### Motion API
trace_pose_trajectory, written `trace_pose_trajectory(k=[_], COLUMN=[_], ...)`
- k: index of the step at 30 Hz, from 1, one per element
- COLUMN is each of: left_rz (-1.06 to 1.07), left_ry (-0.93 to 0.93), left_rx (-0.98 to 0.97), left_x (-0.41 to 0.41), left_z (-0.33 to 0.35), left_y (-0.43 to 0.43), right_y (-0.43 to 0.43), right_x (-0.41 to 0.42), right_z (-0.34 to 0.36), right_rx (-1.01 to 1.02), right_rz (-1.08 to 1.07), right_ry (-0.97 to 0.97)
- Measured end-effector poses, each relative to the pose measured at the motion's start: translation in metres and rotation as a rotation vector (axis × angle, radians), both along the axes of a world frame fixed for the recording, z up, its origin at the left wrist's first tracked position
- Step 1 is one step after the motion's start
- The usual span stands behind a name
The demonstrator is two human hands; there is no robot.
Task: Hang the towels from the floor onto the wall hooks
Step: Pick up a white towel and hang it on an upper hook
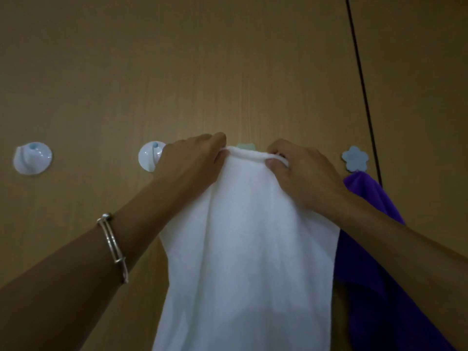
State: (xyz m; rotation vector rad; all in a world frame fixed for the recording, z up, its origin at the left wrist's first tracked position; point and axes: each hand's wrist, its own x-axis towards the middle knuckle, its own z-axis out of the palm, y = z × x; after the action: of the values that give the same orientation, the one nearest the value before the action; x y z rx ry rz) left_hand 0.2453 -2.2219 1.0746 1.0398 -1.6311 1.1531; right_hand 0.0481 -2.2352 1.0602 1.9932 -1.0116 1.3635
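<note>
Both hands are up against the tan wood-grain wall panel point(177, 72). The white terry towel point(248, 249), top edge rolled into a thick fold, is held just under the pale green flower-shaped hook point(245, 146), and only the hook's top shows. Cannot tell if the fold has caught on it.

The left hand point(192, 160) grips the fold just left of the green hook, fingers curled close round the cloth. The right hand point(301, 176) pinches it just right of the hook, thumb point(273, 163) pressed on the front, fingers tucked behind.

- Right of the green hook: a blue flower-shaped hook point(355, 158) with a purple towel point(367, 196) hanging from it.
- Left of it: two round white hooks point(33, 158), the nearer partly behind the left hand.
- Silver bangle point(114, 247) on the left wrist.
</note>
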Motion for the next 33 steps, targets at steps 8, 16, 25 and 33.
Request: trace_pose_trajectory(k=[8,16,25,33], left_rz=[-0.077,-0.072,-0.185,-0.320], left_ry=[-0.213,-0.199,0.182,0.214], left_rx=[-0.122,-0.140,0.119,0.215], left_x=[0.006,0.004,-0.012,-0.031], left_z=[-0.012,-0.041,-0.062,-0.083], left_y=[-0.027,-0.031,-0.022,-0.011], right_y=[-0.036,-0.048,-0.039,-0.014], right_x=[0.009,0.011,0.015,0.024], right_z=[-0.010,-0.029,-0.047,-0.070], right_rx=[-0.251,-0.357,-0.164,0.111], right_rz=[0.002,0.055,0.096,0.226], right_ry=[0.070,-0.001,-0.068,-0.123])
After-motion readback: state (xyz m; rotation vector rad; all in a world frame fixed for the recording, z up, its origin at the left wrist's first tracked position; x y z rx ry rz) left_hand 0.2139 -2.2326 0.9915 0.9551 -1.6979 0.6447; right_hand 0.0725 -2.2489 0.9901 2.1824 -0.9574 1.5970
